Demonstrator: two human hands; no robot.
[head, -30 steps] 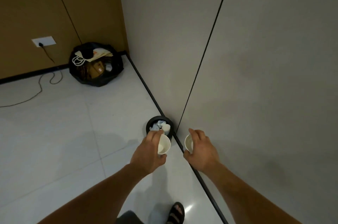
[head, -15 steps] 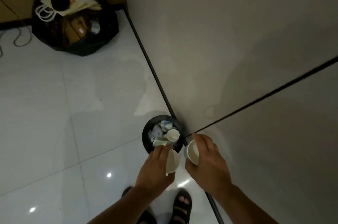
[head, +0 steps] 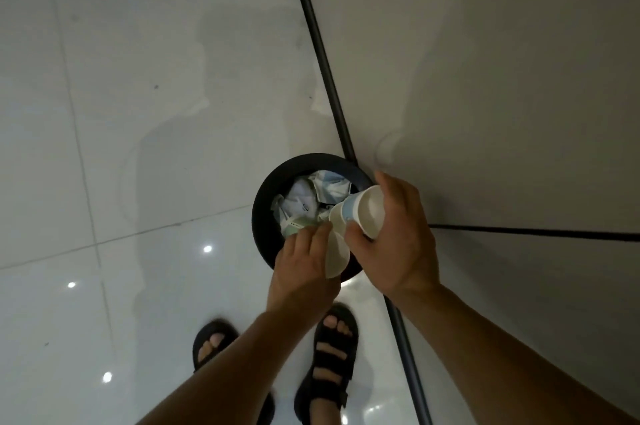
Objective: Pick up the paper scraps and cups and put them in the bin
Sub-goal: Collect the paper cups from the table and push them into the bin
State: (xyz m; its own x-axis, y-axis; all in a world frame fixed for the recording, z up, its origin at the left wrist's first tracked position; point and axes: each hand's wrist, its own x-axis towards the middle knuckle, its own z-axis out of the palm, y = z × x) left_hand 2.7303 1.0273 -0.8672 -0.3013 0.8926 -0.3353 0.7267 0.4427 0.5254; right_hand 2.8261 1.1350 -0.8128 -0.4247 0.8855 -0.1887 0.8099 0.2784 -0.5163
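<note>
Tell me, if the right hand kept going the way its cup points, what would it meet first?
Probably the crumpled paper in the black bin. The right hand aims its cup into it, though depth is unclear.

No text, brand, number or sign can be read here. Inside the bin (head: 264, 216), a crumpled pale wrapper (head: 300, 204) near its middle carries a small dark oval mark, too blurred to make out. Just below it, a green-and-white scrap (head: 294, 227) shows a thin row of dark marks along its edge, also unreadable. The cup with a blue band (head: 363, 213) at the bin's right rim bears no legible print.
</note>
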